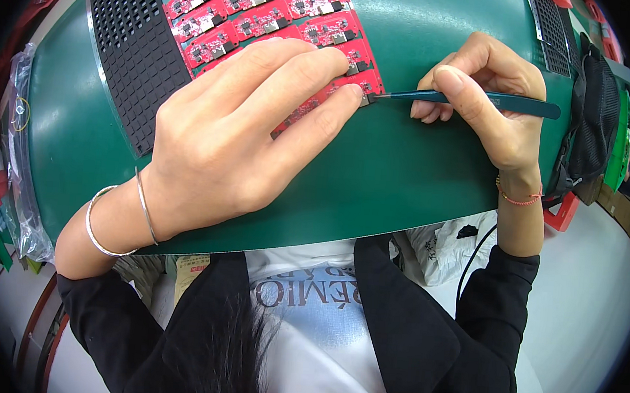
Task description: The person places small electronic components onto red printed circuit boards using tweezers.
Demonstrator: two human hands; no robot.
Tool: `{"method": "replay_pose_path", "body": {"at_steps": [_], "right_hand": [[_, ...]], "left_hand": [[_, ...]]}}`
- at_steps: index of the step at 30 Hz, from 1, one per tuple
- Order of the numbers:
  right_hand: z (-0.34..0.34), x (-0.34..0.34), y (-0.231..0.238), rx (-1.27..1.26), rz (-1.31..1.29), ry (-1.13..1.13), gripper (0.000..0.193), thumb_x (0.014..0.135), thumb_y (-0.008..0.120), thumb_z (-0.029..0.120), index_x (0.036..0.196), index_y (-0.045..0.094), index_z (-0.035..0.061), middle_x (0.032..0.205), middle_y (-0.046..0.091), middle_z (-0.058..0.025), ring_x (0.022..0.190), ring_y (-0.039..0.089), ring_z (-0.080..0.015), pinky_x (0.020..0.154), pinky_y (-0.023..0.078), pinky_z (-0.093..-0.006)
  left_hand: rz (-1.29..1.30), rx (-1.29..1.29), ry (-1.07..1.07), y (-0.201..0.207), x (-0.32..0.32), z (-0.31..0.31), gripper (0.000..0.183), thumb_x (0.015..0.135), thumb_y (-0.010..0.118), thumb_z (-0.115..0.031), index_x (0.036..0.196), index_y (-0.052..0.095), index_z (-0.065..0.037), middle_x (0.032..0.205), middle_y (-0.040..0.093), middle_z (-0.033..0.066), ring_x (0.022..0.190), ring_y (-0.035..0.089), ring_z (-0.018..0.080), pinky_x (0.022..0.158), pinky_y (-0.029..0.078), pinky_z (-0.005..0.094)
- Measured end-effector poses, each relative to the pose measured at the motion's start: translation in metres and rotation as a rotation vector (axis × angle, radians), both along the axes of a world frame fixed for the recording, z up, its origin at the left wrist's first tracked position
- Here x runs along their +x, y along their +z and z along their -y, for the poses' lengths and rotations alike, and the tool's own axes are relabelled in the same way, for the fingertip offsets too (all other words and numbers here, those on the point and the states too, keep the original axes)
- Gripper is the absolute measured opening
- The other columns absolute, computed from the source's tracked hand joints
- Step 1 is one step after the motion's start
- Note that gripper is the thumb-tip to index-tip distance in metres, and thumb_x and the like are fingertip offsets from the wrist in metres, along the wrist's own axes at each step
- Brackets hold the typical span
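My left hand (221, 131) lies flat over a panel of red circuit boards (256, 19), its fingers stretched out and slightly spread. It hides the panel's near left part. My right hand (493, 99) pinches a pair of dark blue-green tweezers (522, 104) between thumb and fingers. The tweezers point left, and their tips meet the panel's near right corner, close to my left index fingertip. A small black piece (366, 101) shows at the tips; whether they grip it I cannot tell. Several small chips and silver connectors sit on the boards.
A black sheet of small square pads (130, 74), partly perforated, lies left of the panel on the green mat (375, 179). Another black sheet (551, 30) lies at the far right. A black mesh bag (594, 106) stands by the right edge, and clear plastic wrap (26, 198) hangs along the left.
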State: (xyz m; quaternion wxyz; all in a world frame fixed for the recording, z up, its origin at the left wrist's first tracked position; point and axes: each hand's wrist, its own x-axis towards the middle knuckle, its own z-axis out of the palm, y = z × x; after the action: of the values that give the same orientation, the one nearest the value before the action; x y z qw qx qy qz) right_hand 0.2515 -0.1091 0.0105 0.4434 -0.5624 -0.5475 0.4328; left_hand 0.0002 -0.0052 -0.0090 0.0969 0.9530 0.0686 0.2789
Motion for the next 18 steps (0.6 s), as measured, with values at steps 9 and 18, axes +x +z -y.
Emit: {"method": "replay_pose_path", "body": {"at_steps": [9,18], "right_hand": [[-0.002,0.005,0.002,0.042,0.045,0.055,0.019,0.098,0.072,0.013,0.087,0.065,-0.0013,0.074,0.072,-0.008,0.068,0.073,-0.0117,0.062,0.056,-0.0216],[-0.005,0.063,0.048,0.351,-0.058,0.091,0.051,0.11,0.033,0.04,0.096,0.062,-0.0007,0.106,0.062,-0.0213,0.11,0.056,-0.0366,0.107,0.04,-0.047]], "left_hand": [[-0.002,0.004,0.0,0.0,0.0,0.001,0.042,0.067,0.077,0.001,0.109,0.077,-0.005,0.111,0.071,0.0108,0.098,0.072,0.0299,0.082,0.062,0.0372],[0.142,0.051,-0.255,0.022,-0.036,0.019,0.039,0.064,0.067,-0.013,0.099,0.076,0.001,0.088,0.069,0.0086,0.073,0.063,0.0198,0.062,0.052,0.0289]]}}
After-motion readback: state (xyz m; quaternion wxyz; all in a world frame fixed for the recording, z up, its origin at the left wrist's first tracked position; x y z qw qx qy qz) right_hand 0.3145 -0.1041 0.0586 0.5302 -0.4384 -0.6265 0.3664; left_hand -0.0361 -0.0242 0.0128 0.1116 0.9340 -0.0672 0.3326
